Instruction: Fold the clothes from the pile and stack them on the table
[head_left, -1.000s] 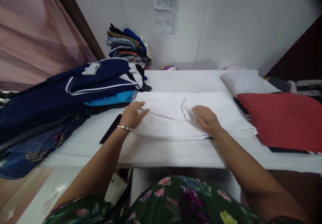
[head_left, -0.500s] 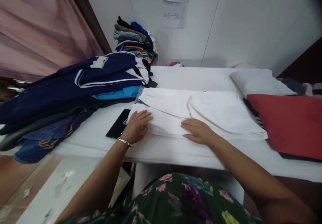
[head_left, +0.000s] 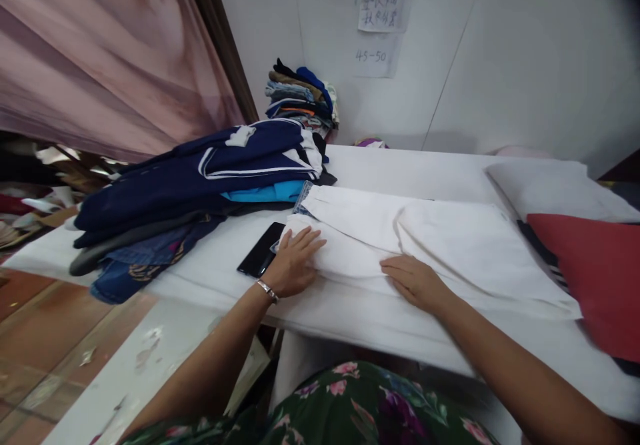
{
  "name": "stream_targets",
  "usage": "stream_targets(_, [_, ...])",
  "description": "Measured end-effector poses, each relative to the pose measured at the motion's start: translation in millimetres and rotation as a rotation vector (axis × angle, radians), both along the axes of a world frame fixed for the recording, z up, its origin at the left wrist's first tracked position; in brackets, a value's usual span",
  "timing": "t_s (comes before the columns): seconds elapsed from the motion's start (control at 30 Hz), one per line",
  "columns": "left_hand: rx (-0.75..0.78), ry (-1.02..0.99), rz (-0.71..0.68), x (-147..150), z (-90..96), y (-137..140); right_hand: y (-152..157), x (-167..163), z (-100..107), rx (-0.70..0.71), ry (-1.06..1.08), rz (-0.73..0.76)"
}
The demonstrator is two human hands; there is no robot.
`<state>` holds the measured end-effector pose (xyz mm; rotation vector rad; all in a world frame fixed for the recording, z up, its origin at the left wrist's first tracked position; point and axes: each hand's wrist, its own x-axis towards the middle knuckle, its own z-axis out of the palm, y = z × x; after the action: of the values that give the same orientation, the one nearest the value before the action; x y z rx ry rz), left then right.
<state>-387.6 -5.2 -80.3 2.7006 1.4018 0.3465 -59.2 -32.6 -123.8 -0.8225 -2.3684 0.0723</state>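
White trousers lie flat on the white-covered table, their two legs towards the left, one partly over the other. My left hand rests on the leg end nearest me, fingers spread and pressed flat. Further right, my right hand lies with outstretched fingers on the near edge of the same trousers. A black phone is on the table just left of my left hand. Some blue denim peeks out from under the far leg end.
A heap of dark blue garments with jeans beneath covers the table's left part. Behind it stands a stack of folded clothes. On the right lie a red garment and a white one. Handwritten papers hang on the wall.
The camera view has swung left, so everything appears shifted rightwards and slightly lower. Both hands stay on the white trousers, and the left hand's fingers look more spread.
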Motion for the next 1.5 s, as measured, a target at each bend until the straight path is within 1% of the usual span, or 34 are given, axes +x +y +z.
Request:
stream_targets(0.13, [0.051,0.021,0.009,4,-2.3,1,-2,1,-1,-0.006,0.052,-0.053])
stream_targets(0.27, [0.086,0.009,0.045,4,-3.1,12,-1,2,-2,0.002,0.055,-0.041])
stream_targets(0.37, [0.080,0.015,0.099,-1,-5.3,22,-1,1,-5,-0.007,-0.011,-0.026])
stream_targets(0.47, [0.087,0.020,0.123,-5,-7.5,33,0,1,-12,-0.052,-0.127,-0.057])
stream_targets(0.57, [0.120,0.016,0.100,-4,-3.1,44,1,2,-20,-0.093,-0.189,-0.092])
stream_targets(0.67, [0.213,-0.033,0.097,0,5.0,54,2,4,-24,-0.099,-0.188,-0.095])
stream_targets(0.73, [0.263,-0.062,0.104,1,6.6,60,3,4,-25,-0.094,-0.192,-0.096])
stream_targets(0.8, [0.217,-0.039,0.079,-1,3.1,65,3,3,-24,-0.103,-0.207,-0.109])
stream_targets(0.93, [0.026,0.054,0.002,-14,-7.5,64,1,-1,-21,-0.167,-0.245,-0.116])
stream_targets(1.03, [-0.001,0.088,0.018,-19,-8.2,59,0,-4,-20,-0.200,-0.250,-0.137])
stream_targets(1.13, [0.022,0.120,0.068,-16,-6.5,55,0,-4,-21,-0.206,-0.255,-0.176])
stream_targets(1.2, [0.006,0.131,0.086,-14,-5.8,55,0,-4,-22,-0.208,-0.261,-0.183])
stream_targets(1.3, [-0.070,0.125,0.069,-13,-2.0,57,0,-4,-22,-0.208,-0.254,-0.179])
stream_targets(1.37, [-0.125,0.106,0.049,-15,4.0,59,0,-3,-22,-0.197,-0.241,-0.177])
stream_targets(1.5, [-0.258,0.010,0.005,-27,17.3,62,-1,-3,-22,-0.123,-0.170,-0.156])
